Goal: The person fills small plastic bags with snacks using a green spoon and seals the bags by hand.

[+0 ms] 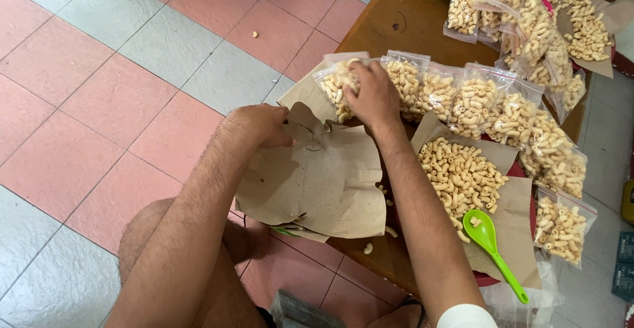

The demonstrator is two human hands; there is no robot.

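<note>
Paper: brown sheet lies over table edge. Your left hand pinches its upper left rim, fingers curled shut on paper, likely to stop it sliding off. Your right hand rests on end packet of clear-bag row, fingers bent around its top; firm grip or mere touch, cannot tell. Loose snack heap sits on second sheet to right, green scoop beside it, within reach.

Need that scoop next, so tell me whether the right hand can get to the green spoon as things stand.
Probably yes. The green spoon lies uncovered on the brown paper beside the loose snacks, just outside the right forearm. The right hand, now on a filled bag, must draw back.
</note>
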